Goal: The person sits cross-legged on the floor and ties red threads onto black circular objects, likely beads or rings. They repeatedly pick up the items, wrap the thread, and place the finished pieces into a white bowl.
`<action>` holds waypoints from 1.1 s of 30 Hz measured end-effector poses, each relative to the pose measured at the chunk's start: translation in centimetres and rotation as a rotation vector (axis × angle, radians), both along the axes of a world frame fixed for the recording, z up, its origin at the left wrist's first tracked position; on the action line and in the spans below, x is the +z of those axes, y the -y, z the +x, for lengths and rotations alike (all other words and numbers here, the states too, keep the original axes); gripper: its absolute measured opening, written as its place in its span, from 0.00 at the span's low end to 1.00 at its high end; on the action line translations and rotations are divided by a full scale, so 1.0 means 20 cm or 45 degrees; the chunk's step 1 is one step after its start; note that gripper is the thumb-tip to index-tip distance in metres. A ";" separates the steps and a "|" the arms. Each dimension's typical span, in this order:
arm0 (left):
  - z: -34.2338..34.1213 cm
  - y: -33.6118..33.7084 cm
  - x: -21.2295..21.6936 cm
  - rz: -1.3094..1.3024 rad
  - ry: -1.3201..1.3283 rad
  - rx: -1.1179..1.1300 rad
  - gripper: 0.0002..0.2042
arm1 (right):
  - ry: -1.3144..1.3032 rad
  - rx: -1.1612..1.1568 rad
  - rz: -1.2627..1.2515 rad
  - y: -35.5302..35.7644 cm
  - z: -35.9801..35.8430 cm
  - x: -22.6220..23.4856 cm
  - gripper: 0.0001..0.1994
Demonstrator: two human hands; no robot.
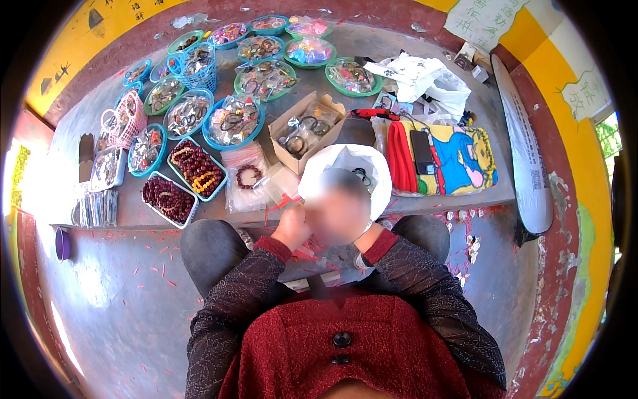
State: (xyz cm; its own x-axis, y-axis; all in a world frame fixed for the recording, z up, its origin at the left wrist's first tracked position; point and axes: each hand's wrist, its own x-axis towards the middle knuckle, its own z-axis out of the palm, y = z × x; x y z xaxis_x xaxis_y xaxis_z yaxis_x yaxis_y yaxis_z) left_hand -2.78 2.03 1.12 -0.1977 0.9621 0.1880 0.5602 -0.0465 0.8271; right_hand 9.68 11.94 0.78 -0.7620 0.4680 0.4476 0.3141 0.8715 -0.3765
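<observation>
My left hand [291,227] is raised in front of my lap, at the near edge of the grey platform. Its fingers look curled inward, but a blurred patch covers their tips and whatever they hold. Close beside it on the right is my right hand [368,238], with a light band at the wrist; its fingers are lost in the same blur. Just beyond both hands stands a white bag-lined container [380,174] with a few dark rings or bracelets [361,175] in it. A clear plastic bag [284,186] lies to the left of that container.
Baskets and bowls of bagged trinkets crowd the platform's left and back. Nearer are trays of dark red bead bracelets [169,197] and a cardboard box [279,142]. On the right lie a folded colourful towel [465,159], a phone [422,151], white bags [425,80] and a long wrapped roll [525,159].
</observation>
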 end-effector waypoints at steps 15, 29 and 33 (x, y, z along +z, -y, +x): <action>-0.03 0.00 -0.01 -0.133 0.177 0.060 0.07 | -0.002 0.054 -0.441 -0.05 0.02 0.04 0.05; -0.08 -0.02 0.00 -0.301 1.259 0.168 0.11 | -0.158 -0.030 -0.965 -0.20 0.13 0.08 0.06; -0.09 -0.01 0.01 -0.283 1.403 0.173 0.11 | -0.199 -0.234 -1.316 -0.19 0.19 0.18 0.06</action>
State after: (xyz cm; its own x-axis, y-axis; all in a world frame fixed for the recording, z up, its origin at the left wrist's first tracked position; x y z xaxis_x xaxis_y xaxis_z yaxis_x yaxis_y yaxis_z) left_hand -4.62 2.18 1.31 -0.2551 0.9104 -0.3258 -0.4895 0.1690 0.8555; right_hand 13.57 15.69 4.34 -0.6093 0.7792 -0.1469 0.2929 0.0490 -0.9549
